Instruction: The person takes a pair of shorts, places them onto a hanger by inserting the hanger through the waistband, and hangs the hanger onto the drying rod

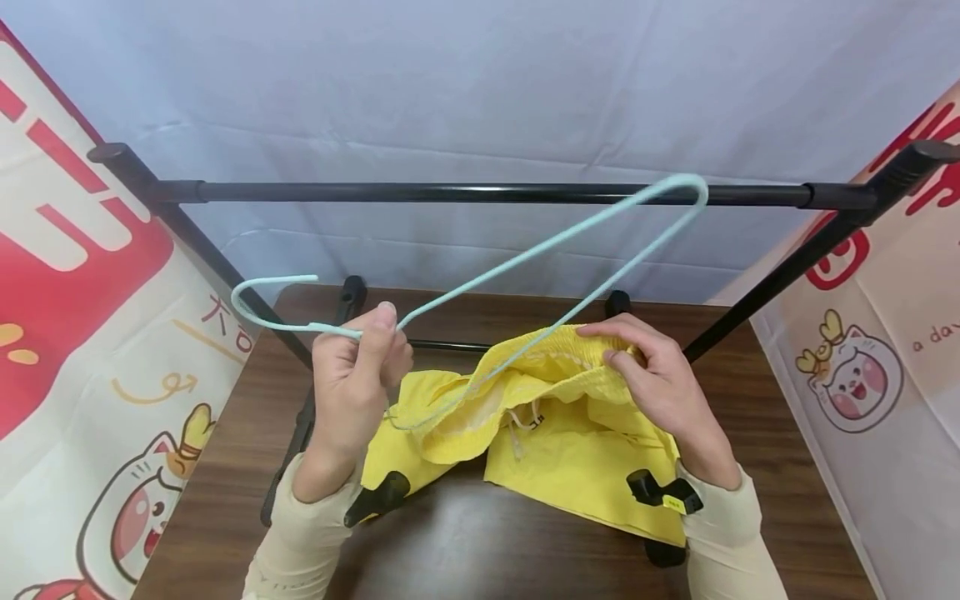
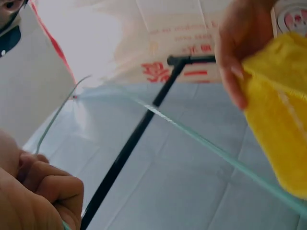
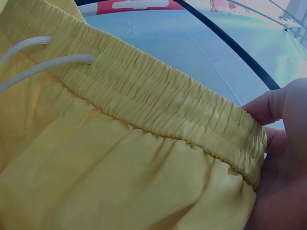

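- Gripping the light-blue hanger [image 1: 540,247] near the base of its hook, the left hand [image 1: 356,379] has its fingers curled tight round the wire, thumb on top.
- The right hand [image 1: 663,379] pinches the gathered waistband [image 3: 168,100] of the yellow shorts [image 1: 592,475] at one end, thumb and fingers nearly closed on the cloth.
- The shorts lie bunched low over the brown worktop [image 1: 780,475], below the black rail [image 1: 450,193]; the hanger slants above and across them.
- The shorts could slip or sag, I judge, because only one end of the waistband is held.
- The hanger could twist, being gripped at a single spot beside the hook.
- Its lower corner could snag the elastic folds or the white drawstring [image 3: 62,61] if pushed along carelessly.
- Its far corner crosses the rail in the head view and might knock it; whether they touch, I cannot tell.
- No box or basket shows. The waist gapes like a pouch, and the hanger's lower bar crosses it; whether any wire sits inside is unclear.
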`<state>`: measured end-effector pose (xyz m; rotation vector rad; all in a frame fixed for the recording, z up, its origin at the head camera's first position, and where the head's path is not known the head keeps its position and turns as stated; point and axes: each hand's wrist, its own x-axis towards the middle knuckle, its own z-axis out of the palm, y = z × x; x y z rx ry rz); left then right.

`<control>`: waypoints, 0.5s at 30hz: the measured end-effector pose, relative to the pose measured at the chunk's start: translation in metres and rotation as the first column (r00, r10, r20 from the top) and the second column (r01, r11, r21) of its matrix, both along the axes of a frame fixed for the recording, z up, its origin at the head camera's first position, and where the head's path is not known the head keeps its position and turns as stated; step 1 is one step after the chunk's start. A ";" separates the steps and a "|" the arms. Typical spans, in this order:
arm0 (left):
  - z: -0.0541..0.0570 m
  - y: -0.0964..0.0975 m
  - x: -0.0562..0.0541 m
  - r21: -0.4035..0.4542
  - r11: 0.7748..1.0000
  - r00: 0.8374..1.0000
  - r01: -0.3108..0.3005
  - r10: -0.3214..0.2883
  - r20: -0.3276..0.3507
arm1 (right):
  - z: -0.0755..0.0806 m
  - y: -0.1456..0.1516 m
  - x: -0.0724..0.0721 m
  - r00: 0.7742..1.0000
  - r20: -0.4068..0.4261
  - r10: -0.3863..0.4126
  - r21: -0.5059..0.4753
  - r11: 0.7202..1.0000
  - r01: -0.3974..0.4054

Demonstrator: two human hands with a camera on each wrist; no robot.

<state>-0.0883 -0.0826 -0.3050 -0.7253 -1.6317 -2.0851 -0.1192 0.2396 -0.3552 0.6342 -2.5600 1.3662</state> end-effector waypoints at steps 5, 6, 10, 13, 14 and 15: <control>-0.005 0.016 -0.001 0.172 0.982 0.997 0.082 -0.080 -0.018 | 0.000 0.000 0.001 1.000 0.009 0.009 -0.002 1.000 -0.009; -0.007 0.019 -0.001 0.190 0.978 0.997 0.081 -0.079 -0.022 | 0.001 0.000 0.001 1.000 0.008 0.007 -0.004 1.000 -0.007; -0.021 0.036 -0.005 0.199 0.979 0.995 0.033 -0.014 -0.096 | 0.002 0.001 0.002 1.000 -0.002 0.010 -0.023 1.000 -0.010; -0.037 0.047 -0.008 0.156 0.988 0.982 -0.014 0.043 -0.183 | 0.002 0.002 0.002 1.000 -0.004 0.007 -0.044 0.999 -0.007; -0.043 0.049 -0.010 0.136 0.990 0.977 -0.025 0.053 -0.206 | 0.002 0.002 0.002 1.000 0.001 0.002 -0.046 0.999 -0.002; -0.049 0.052 -0.011 0.112 0.993 0.973 -0.036 0.060 -0.221 | 0.002 0.003 0.001 1.000 0.004 -0.004 -0.049 0.999 0.004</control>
